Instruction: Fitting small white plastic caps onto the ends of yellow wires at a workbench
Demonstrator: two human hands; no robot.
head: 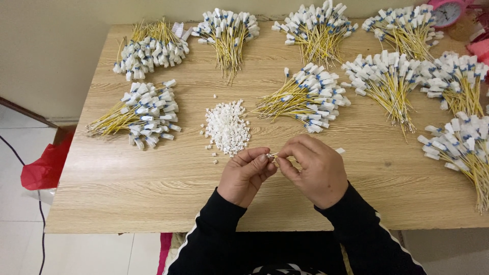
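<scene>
My left hand (246, 174) and my right hand (311, 169) meet over the front middle of a wooden table (127, 188). Between their fingertips they pinch a small white connector (269, 155) with thin yellow wire ends. My right hand holds the wire, whose white end piece (340, 150) pokes out past its knuckles. A pile of small white plastic connectors (227, 127) lies just beyond my left hand. The nearest bundle of yellow wires with white and blue plugs (305, 97) lies beyond my right hand.
Several more bundles of yellow wires with white plugs are spread across the table: left (142, 114), back left (150, 48), back (226, 33), back right (402, 25) and right (458, 147). A pink clock (447, 11) stands at the back right corner. A red bag (46, 168) lies on the floor at left.
</scene>
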